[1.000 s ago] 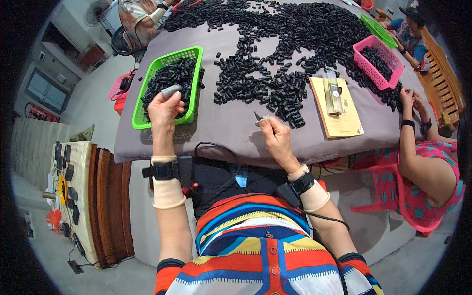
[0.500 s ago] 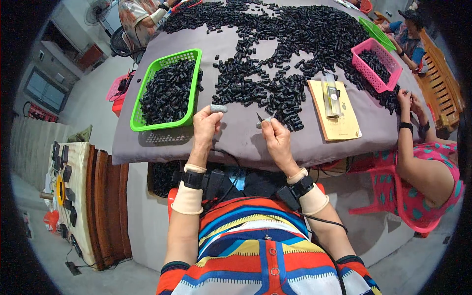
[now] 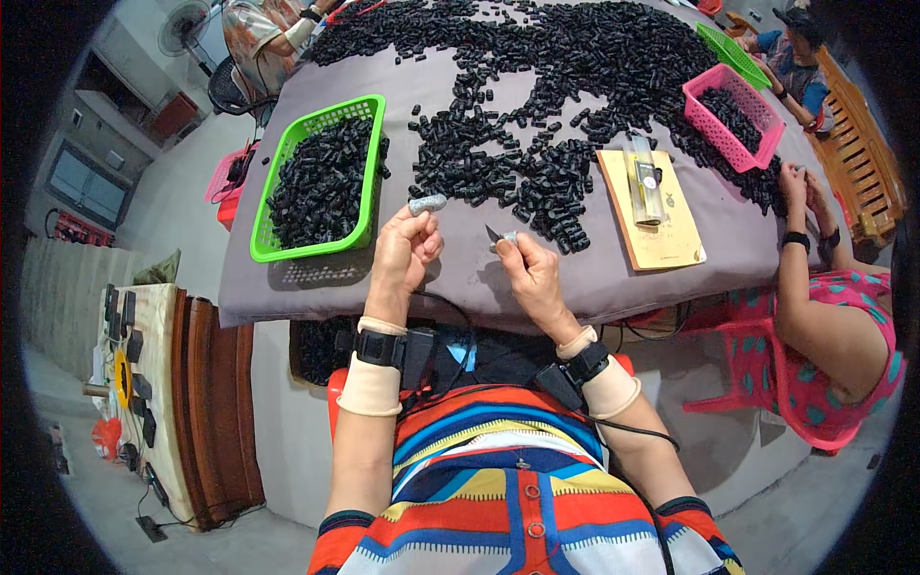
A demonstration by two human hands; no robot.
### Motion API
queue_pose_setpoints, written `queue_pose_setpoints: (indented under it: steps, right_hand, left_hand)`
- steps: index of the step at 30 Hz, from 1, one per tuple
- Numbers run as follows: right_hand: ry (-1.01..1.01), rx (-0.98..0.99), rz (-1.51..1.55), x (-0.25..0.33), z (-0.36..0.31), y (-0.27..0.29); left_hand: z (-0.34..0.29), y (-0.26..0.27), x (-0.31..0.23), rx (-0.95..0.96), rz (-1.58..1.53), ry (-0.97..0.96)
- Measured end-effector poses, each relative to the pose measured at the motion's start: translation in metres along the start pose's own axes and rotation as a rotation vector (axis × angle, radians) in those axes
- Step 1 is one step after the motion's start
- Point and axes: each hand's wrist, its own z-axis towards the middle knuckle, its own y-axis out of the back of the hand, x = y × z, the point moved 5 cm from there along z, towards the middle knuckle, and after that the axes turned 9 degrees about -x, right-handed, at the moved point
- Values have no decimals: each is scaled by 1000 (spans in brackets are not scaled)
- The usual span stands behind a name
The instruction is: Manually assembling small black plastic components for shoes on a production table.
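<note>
The left hand (image 3: 404, 251) pinches a small grey piece (image 3: 427, 204) at its fingertips, long axis lying nine-to-three, while the right hand (image 3: 530, 275), just at three o'clock from it, is closed on a small blade (image 3: 495, 235) pointing back toward ten.

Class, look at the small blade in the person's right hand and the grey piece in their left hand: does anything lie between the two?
Nothing visible does. The left hand holds the grey piece up at its fingertips, the right hand holds the small blade, and only bare grey tablecloth shows in the gap between them.
</note>
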Motion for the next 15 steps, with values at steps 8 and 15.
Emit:
queue_pose_setpoints:
  steps: [8, 15]
  right_hand:
    - [-6, 6, -27, 6, 1, 0]
    - [-2, 3, -18, 5, 1, -3]
  left_hand:
    - [-13, -16, -4, 93, -90, -6]
    - [-12, -14, -4, 136, -137, -3]
